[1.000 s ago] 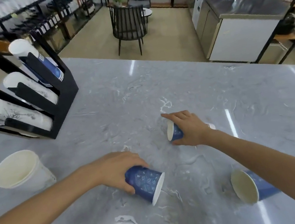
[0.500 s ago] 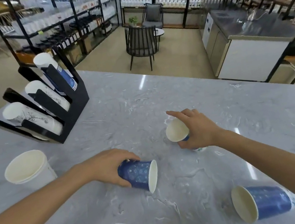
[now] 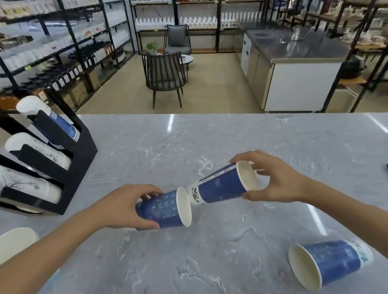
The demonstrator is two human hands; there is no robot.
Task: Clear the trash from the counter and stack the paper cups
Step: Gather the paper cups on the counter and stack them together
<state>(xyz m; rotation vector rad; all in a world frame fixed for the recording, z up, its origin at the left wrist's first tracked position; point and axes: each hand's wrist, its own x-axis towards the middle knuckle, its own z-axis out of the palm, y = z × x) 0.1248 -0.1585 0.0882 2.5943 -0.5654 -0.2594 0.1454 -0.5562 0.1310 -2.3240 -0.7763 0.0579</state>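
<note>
A blue cup (image 3: 331, 261) lay on its side on the counter (image 3: 210, 273), closest. Further off, the left hand (image 3: 121, 209) gripped a blue cup (image 3: 164, 210), mouth facing right. The right hand (image 3: 274, 179) pinched another cup (image 3: 220, 186), its bottom at that mouth. To stack well, line them up straight and push gently. A black cup rack (image 3: 69, 153) stood far left.

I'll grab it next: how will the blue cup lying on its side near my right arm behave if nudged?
The blue cup lies on its side, so it would probably roll in a curve. It looks empty, likely light and easily crushed.
</note>
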